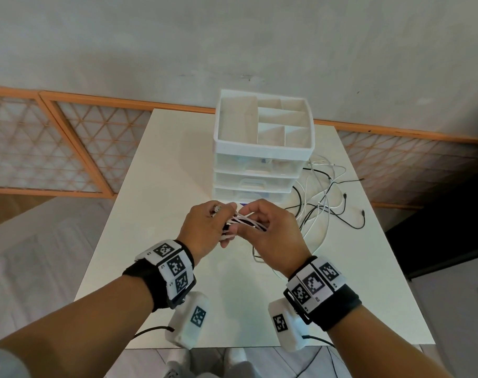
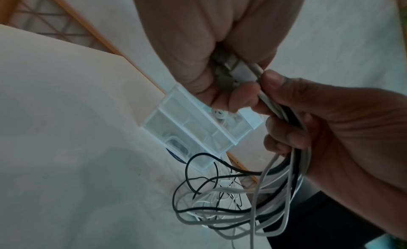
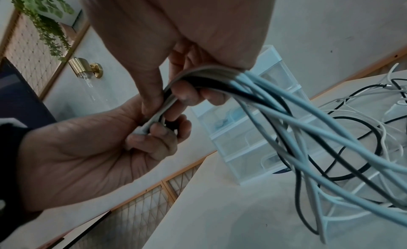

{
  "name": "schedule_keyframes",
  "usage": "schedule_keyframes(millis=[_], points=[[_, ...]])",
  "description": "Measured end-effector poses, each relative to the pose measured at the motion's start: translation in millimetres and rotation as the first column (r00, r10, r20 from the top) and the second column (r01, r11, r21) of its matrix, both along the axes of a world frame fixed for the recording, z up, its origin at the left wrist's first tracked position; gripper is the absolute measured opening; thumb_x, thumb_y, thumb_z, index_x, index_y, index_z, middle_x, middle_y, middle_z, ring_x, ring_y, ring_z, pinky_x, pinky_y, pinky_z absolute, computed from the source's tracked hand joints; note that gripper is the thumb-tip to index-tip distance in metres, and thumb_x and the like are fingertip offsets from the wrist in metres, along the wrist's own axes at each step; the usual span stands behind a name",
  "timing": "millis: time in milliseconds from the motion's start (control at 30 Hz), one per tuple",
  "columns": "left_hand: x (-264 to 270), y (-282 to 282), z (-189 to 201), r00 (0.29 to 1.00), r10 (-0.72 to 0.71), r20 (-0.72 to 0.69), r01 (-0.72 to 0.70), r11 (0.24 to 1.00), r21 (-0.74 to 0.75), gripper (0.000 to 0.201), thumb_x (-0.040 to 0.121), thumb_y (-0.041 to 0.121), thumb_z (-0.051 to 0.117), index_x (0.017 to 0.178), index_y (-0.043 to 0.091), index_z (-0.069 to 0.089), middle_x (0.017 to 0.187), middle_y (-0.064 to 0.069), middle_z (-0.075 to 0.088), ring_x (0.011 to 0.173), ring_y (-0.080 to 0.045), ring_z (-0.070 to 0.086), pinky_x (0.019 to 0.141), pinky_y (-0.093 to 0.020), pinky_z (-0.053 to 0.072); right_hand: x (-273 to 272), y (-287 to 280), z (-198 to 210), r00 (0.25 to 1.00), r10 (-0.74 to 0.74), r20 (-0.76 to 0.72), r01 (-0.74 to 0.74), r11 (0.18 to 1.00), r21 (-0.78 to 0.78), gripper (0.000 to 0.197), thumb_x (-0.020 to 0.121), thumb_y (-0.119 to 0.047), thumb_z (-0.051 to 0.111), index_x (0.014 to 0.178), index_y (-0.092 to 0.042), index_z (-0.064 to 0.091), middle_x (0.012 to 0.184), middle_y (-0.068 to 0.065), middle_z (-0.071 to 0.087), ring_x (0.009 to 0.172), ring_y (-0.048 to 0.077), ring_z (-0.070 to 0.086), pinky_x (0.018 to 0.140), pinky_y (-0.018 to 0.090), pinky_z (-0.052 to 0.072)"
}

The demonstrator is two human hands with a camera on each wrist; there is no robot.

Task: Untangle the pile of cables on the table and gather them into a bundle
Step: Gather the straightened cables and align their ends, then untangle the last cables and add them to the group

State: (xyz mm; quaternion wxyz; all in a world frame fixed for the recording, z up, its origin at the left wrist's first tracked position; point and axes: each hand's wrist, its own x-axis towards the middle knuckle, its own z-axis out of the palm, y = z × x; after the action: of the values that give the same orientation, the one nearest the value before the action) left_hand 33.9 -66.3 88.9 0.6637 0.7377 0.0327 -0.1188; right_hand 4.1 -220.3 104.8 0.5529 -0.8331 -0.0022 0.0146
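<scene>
Gathering cable ends, mid-task

Above the tabletop (image 1: 177,159) middle, the left hand (image 1: 202,227) has its grip round the plug ends while the right hand (image 1: 273,236) clasps the cables (image 1: 248,223); their loops sprawl tangled toward the right edge beside the drawer unit (image 1: 259,165), which may snag them; next, judging, draw the strands through.

White and black cables (image 1: 325,203), white table (image 1: 164,186), white drawer unit (image 1: 262,148).

Right hand (image 3: 187,49) and left hand (image 3: 92,148) grip cables (image 3: 275,103), drawer unit (image 3: 249,139) behind
</scene>
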Motion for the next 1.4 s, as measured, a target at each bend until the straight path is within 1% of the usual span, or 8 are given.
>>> schedule_keyframes(millis=[267, 400, 633, 900, 1067, 1200, 1300, 1400], points=[[2.8, 3.0, 8.5, 0.941, -0.065, -0.332, -0.033, 0.959, -0.283, 0.024, 0.095, 0.028, 0.056, 0.09, 0.007, 0.066, 0.079, -0.013, 0.068, 0.061, -0.02, 0.061, 0.054, -0.027, 0.051, -2.8, 1.6, -1.2, 0.998, 0.042, 0.053, -0.041, 0.999, -0.023, 0.024, 0.078, -0.022, 0.085, 0.096, -0.024, 0.07, 0.082, -0.005, 0.074, 0.062, 0.008, 0.064, 0.06, 0.022, 0.051], [4.6, 0.0, 6.8, 0.981, -0.019, -0.191, -0.017, 0.983, -0.183, 0.031, 0.099, 0.024, 0.051, 0.08, 0.002, 0.061, 0.068, -0.019, 0.058, 0.048, -0.024, 0.045, 0.044, -0.025, 0.035, -1.3, 1.1, -0.8, 0.993, 0.11, 0.039, -0.102, 0.982, -0.161, 0.036, 0.073, -0.028, 0.088, 0.098, -0.024, 0.063, 0.078, -0.006, 0.073, 0.06, 0.004, 0.061, 0.056, 0.014, 0.044], [1.5, -2.2, 9.9, 0.986, -0.165, -0.024, 0.167, 0.983, 0.081, 0.06, 0.067, 0.069, 0.071, 0.083, 0.011, 0.062, 0.075, -0.009, 0.071, 0.059, -0.023, 0.064, 0.062, -0.039, 0.055, 6.9, 1.2, -3.7, 1.0, 0.017, 0.01, -0.015, 0.986, -0.167, 0.033, 0.072, -0.021, 0.087, 0.083, -0.018, 0.056, 0.073, -0.005, 0.068, 0.06, 0.007, 0.06, 0.053, 0.018, 0.045], [3.6, -0.9, 12.3, 0.993, 0.035, -0.111, -0.047, 0.993, -0.108, 0.023, 0.09, 0.023, 0.068, 0.078, 0.009, 0.054, 0.053, -0.005, 0.047, 0.04, -0.014, 0.032, 0.043, -0.02, 0.023, 12.1, -8.4, -2.4, 0.991, 0.125, -0.055, -0.133, 0.977, -0.167, 0.026, 0.08, -0.038, 0.081, 0.097, -0.026, 0.065, 0.075, -0.004, 0.069, 0.06, 0.006, 0.06, 0.055, 0.025, 0.05], [7.8, 11.5, 14.3, 0.946, -0.068, -0.318, 0.011, 0.984, -0.177, 0.029, 0.093, 0.038, 0.063, 0.094, 0.008, 0.062, 0.08, -0.008, 0.066, 0.063, -0.019, 0.058, 0.052, -0.03, 0.051, 10.0, -21.2, -1.7, 0.987, 0.162, -0.003, -0.16, 0.974, -0.162, 0.012, 0.091, -0.031, 0.072, 0.102, -0.026, 0.076, 0.078, 0.009, 0.071, 0.056, 0.021, 0.056, 0.052, 0.029, 0.049], [20.7, 21.0, 27.7, 0.987, 0.126, 0.097, -0.151, 0.931, 0.332, 0.031, 0.095, 0.047, 0.053, 0.101, 0.017, 0.062, 0.099, 0.005, 0.067, 0.094, -0.013, 0.063, 0.085, -0.03, 0.053, 13.8, -22.5, -2.3, 0.985, 0.172, -0.004, -0.168, 0.955, -0.244, 0.011, 0.09, -0.03, 0.073, 0.097, -0.023, 0.078, 0.071, -0.001, 0.067, 0.056, 0.006, 0.052, 0.054, 0.016, 0.042], [18.0, 1.4, 60.5, 0.909, -0.191, 0.372, 0.04, 0.925, 0.378, 0.02, 0.097, 0.042, 0.048, 0.092, 0.029, 0.063, 0.089, 0.016, 0.065, 0.076, 0.01, 0.057, 0.067, -0.012, 0.041, 15.1, -10.3, 1.2, 0.967, 0.228, 0.117, -0.182, 0.933, -0.312, 0.008, 0.088, -0.024, 0.075, 0.091, -0.018, 0.079, 0.068, -0.008, 0.068, 0.059, 0.007, 0.056, 0.059, 0.017, 0.04], [10.6, -21.7, 60.0, 0.849, -0.464, 0.253, 0.243, 0.768, 0.593, 0.052, 0.093, 0.069, 0.026, 0.069, 0.032, 0.055, 0.072, 0.01, 0.065, 0.07, -0.007, 0.063, 0.073, -0.031, 0.051, 20.7, -1.7, 7.9, 0.941, 0.202, 0.27, -0.106, 0.938, -0.33, 0.013, 0.082, 0.001, 0.061, 0.075, -0.004, 0.071, 0.055, -0.016, 0.059, 0.05, 0.004, 0.054, 0.054, 0.018, 0.038]])
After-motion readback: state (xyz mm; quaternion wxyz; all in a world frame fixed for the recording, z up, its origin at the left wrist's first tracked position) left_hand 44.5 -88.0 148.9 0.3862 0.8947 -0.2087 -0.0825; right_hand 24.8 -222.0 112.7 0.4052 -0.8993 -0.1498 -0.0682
